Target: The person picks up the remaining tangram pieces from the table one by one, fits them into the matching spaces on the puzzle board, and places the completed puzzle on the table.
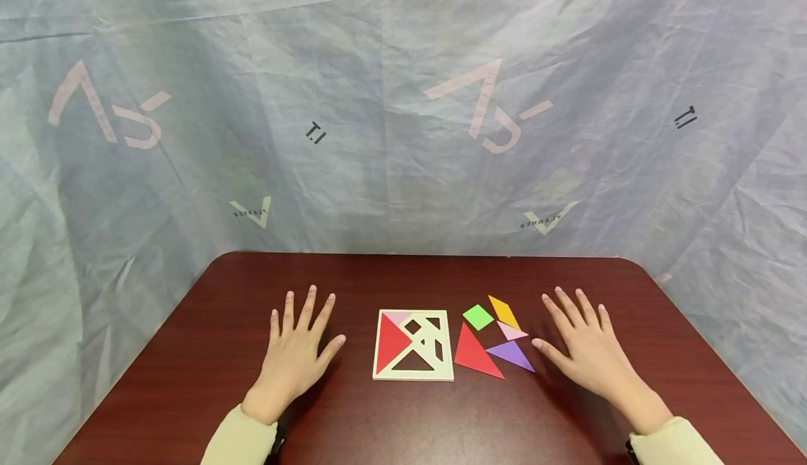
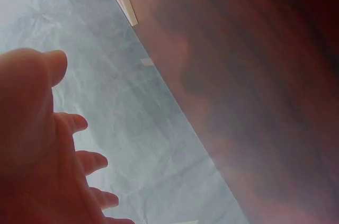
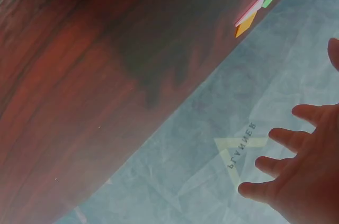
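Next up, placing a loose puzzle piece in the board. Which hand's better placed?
Probably the right hand: it's empty and nearest the loose purple triangle and orange parallelogram. The left hand, also empty, is on the board's other side.

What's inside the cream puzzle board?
A red triangle and a pink triangle sit in the cream puzzle board; its five other cut-outs hold no piece. Whatever lies under both triangles is covered.
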The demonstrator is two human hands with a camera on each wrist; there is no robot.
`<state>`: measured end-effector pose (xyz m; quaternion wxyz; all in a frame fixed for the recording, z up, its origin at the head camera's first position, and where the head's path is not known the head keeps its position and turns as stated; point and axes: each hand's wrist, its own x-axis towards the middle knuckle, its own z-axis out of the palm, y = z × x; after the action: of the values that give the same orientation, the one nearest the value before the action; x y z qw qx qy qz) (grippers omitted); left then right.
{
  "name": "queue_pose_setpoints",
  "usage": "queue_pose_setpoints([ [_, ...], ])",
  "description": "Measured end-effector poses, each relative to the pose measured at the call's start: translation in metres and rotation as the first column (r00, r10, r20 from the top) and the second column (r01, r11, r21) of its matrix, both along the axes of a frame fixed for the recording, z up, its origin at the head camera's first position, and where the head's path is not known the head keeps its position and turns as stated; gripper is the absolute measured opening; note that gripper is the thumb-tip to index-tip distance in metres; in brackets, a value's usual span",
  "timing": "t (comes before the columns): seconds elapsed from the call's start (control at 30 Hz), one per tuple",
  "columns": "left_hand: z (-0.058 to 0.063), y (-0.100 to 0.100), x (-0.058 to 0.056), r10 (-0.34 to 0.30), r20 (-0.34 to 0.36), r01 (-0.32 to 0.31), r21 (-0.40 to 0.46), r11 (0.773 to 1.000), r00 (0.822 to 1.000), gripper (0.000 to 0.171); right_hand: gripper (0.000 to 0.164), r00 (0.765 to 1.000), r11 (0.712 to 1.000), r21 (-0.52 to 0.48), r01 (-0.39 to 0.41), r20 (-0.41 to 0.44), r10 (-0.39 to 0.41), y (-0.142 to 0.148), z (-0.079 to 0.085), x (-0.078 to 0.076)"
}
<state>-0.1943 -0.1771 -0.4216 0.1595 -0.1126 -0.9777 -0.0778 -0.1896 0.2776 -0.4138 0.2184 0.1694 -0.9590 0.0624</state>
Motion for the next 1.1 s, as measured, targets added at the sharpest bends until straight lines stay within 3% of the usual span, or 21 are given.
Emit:
queue_pose_setpoints([
  [0.4, -0.003, 0.011, -0.007, -0.053, -0.01, 0.053, -0.003, 0.999, 0.999, 0.066, 0.065, 0.997, 0.997, 0.036, -0.072, -0.017, 0.073, -0.022, 0.004, -0.008],
  [0.53, -0.004, 0.016, -0.011, -0.076, -0.035, 0.075, -0.016, 0.997, 0.997, 0.064, 0.062, 0.991, 0.992, 0.068, -0.11, -0.063, 0.114, -0.027, 0.001, -0.012],
  [0.87, -0.01, 0.029, -0.015, -0.111, -0.045, 0.107, -0.077, 0.991, 0.993, 0.059, 0.048, 0.965, 0.973, 0.126, -0.196, -0.151, 0.214, -0.04, -0.006, -0.021],
  [1.1, -0.011, 0.037, -0.019, -0.149, -0.042, 0.142, -0.136, 0.98, 0.988, 0.055, 0.039, 0.956, 0.96, 0.154, -0.233, -0.144, 0.255, -0.048, -0.008, -0.025],
])
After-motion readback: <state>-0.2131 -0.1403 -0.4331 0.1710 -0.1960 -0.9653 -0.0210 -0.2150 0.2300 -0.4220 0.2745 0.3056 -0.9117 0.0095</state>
